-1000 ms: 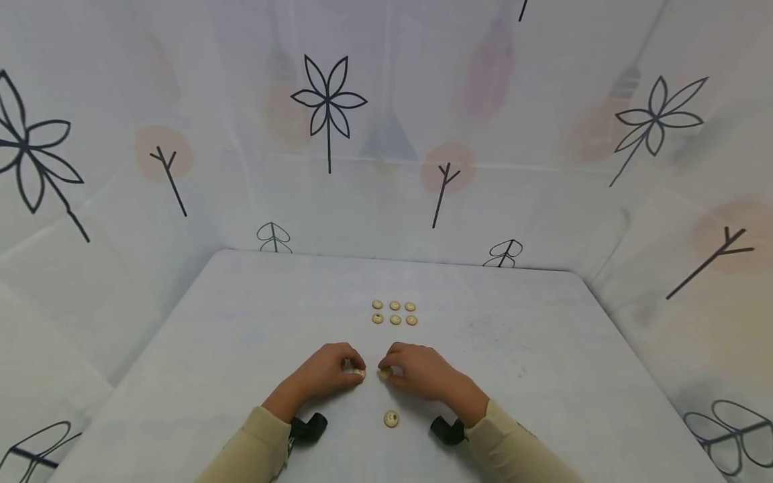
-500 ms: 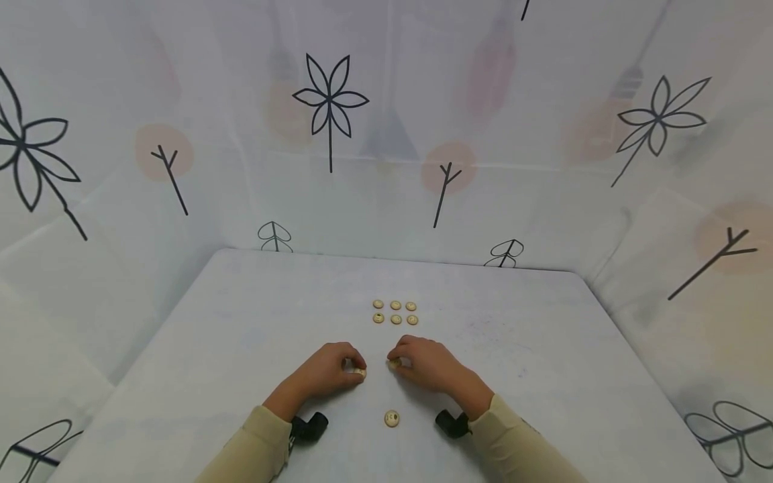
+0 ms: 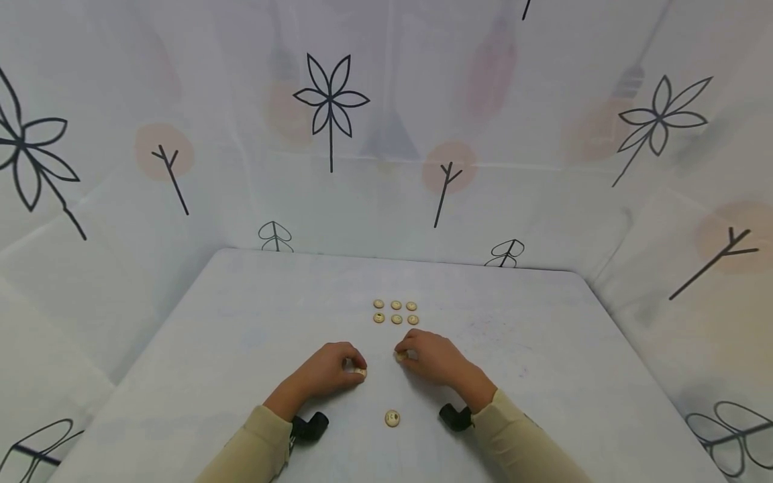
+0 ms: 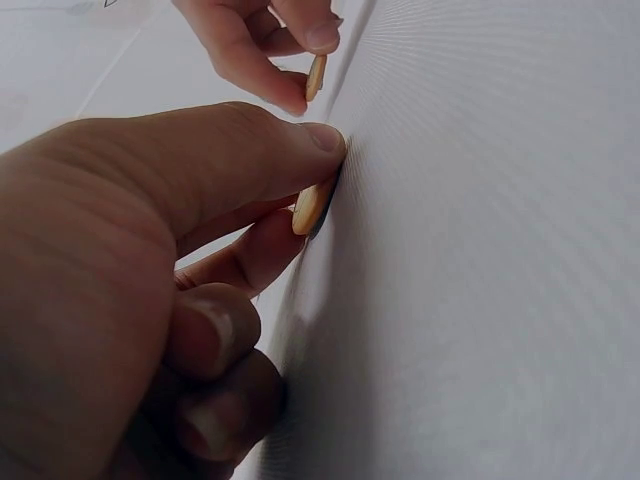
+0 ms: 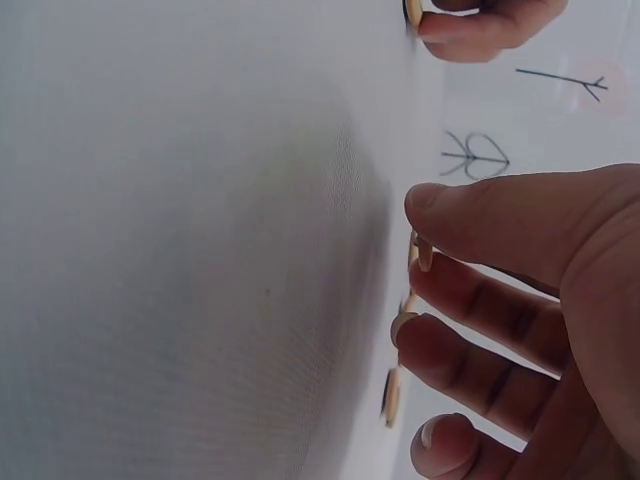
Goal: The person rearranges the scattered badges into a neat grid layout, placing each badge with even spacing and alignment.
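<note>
My left hand (image 3: 331,371) pinches a small round wooden disc (image 4: 312,208) between thumb and finger, its edge close to the white table. To the right and slightly farther off, my right hand (image 3: 436,360) pinches another wooden disc (image 5: 425,255), which looks just above the surface. Beyond the right hand, similar discs (image 3: 396,319) lie flat in two rows of three. A single disc (image 3: 392,418) with dark markings, too small to read, lies nearer to me, between the two forearms.
The white table (image 3: 272,295) runs back to a hanging white cloth (image 3: 386,201) printed with flowers and twigs, which also stands along both sides. Black wrist-worn cameras (image 3: 311,427) sit beneath the forearms, close to the tabletop.
My right hand has moved away from the left hand, forward and to the right toward the rows, carrying its disc. The left hand and the lying discs have stayed put.
</note>
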A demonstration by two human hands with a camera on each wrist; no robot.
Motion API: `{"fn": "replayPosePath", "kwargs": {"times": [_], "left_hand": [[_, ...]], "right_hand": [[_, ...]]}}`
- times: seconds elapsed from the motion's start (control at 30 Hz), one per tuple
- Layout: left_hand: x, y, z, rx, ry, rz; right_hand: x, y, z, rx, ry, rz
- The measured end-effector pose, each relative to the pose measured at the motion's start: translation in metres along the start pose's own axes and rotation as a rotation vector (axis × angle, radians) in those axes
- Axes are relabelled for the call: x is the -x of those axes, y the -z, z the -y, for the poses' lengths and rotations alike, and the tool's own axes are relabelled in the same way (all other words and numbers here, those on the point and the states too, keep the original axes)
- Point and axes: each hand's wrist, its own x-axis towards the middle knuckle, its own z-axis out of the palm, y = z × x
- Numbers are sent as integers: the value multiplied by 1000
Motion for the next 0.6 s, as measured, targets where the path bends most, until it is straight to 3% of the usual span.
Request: {"fn": "replayPosePath", "kwargs": {"times": [0.6], "left_hand": [[-1, 0, 1, 4, 16, 7]], "right_hand": [[-6, 0, -12, -13, -49, -41]]}}
